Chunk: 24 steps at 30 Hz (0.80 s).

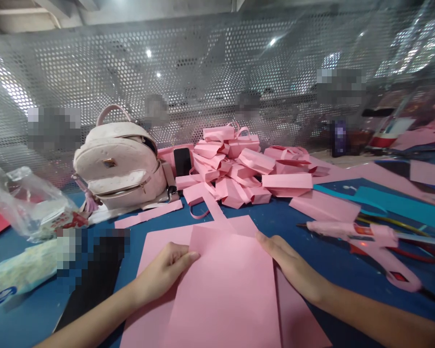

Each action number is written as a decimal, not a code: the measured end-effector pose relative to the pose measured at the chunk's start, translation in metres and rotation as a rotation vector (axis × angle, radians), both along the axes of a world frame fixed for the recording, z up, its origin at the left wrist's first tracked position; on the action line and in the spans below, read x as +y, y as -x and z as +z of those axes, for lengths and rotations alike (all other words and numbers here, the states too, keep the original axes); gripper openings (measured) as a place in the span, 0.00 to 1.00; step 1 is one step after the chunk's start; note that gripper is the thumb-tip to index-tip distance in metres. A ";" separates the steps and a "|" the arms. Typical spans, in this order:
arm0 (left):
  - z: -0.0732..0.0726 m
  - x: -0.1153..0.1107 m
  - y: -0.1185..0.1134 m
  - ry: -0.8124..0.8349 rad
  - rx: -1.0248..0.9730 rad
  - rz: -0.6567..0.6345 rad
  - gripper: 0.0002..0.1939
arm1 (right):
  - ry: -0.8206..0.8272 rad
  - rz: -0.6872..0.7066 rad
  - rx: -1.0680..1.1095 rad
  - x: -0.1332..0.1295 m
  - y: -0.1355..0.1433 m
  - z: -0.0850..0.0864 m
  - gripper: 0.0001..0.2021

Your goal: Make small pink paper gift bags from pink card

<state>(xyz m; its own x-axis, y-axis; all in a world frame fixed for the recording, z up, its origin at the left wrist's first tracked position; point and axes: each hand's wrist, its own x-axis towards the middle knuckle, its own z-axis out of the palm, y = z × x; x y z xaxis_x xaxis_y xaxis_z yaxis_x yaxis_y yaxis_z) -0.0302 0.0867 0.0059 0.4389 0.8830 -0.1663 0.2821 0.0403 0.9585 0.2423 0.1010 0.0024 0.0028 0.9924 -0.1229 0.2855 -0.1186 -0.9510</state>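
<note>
A sheet of pink paper (pixel 228 285) is held up at both side edges in front of me. My left hand (pixel 170 268) pinches its left edge, thumb on the face and fingers curled behind. At the upper right corner, my right hand (pixel 286 261) grips the edge with its thumb; most of its fingers are hidden behind or beside the sheet. Beneath lie more pink sheets (pixel 155 251) on the blue table (pixel 105 263). A narrow pink strip (pixel 215 208) reaches from the far pile down to the sheet's top edge.
Folded pink paper pieces (pixel 235 169) are heaped beyond the sheets. A pink hot glue gun (pixel 369 241) lies to the right, near a teal strip (pixel 406 205). A pale backpack (pixel 119 164), a phone (pixel 182 162) and a clear plastic bag (pixel 21 198) stand further back.
</note>
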 end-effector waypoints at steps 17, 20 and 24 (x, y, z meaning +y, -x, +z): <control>-0.001 -0.003 0.002 0.057 -0.118 0.025 0.28 | -0.226 0.239 0.045 0.004 0.003 0.000 0.35; 0.004 -0.005 0.000 0.080 -0.162 0.008 0.27 | -0.259 0.206 0.069 0.003 0.002 0.001 0.34; 0.016 -0.007 -0.002 0.063 -0.111 0.005 0.21 | -0.319 0.202 0.106 0.002 0.002 0.007 0.31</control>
